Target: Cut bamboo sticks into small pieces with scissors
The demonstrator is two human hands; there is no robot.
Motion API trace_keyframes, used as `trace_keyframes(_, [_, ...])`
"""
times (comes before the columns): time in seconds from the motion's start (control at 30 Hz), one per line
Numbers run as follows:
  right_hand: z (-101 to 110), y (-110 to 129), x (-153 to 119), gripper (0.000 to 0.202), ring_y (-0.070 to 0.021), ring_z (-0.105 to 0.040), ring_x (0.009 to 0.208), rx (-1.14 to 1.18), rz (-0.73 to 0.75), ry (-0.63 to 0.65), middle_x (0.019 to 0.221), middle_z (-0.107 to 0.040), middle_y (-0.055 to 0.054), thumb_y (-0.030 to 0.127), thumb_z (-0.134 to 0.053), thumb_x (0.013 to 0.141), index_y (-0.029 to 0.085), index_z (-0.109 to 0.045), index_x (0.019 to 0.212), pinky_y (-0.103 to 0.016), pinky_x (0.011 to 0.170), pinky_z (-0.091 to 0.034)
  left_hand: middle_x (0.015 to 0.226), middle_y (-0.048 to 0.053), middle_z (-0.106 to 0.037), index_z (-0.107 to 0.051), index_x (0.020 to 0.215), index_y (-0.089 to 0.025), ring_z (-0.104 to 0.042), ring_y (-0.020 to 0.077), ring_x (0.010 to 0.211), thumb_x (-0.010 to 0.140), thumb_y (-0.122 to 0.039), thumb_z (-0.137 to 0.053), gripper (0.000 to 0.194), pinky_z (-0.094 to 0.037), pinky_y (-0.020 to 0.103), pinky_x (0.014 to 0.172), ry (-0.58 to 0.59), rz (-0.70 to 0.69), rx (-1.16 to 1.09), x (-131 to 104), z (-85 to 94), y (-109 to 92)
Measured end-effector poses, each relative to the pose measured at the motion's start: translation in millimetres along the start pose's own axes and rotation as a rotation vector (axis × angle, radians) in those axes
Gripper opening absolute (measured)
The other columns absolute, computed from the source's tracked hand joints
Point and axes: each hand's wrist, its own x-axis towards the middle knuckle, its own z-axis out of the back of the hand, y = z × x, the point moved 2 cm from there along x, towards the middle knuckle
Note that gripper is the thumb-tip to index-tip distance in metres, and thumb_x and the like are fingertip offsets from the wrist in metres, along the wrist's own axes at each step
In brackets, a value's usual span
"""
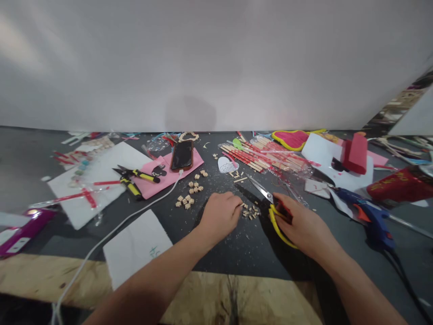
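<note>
My right hand (299, 225) is closed around the yellow handles of a pair of scissors (262, 188). The blades point away and to the left, slightly parted. My left hand (221, 214) is closed in a pinch at a pile of short cut stick pieces (250, 211); what lies between its fingertips is too small to make out. A few longer stick pieces (240, 179) lie beyond the scissor tips, near a white paper heart with a drawing (227, 165). Left of my left hand, several small clusters of stick pieces (185, 201) sit on the dark tabletop.
Red-wrapped chopsticks (250, 155) lie behind. A blue glue gun (368, 214) and a red can (401, 185) stand at right. On the left are black-yellow pliers (133, 180), a phone (182, 155) with a white cable (135, 212), and white sheets (138, 246).
</note>
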Motion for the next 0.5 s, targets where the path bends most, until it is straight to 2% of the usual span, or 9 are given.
trace_keyframes(0.5, [0.5, -0.8, -0.4, 0.044, -0.0174, -0.061, 0.08, 0.017, 0.033, -0.04, 0.101, -0.063, -0.004, 0.033, -0.044, 0.077, 0.025, -0.044, 0.12, -0.028, 0.064, -0.045, 0.081, 0.001, -0.062, -0.06, 0.083, -0.022, -0.056, 0.0156, 0.082, 0.085, -0.027, -0.039, 0.022, -0.036, 0.03, 0.071, 0.02, -0.006, -0.011, -0.3, 1.6, -1.8])
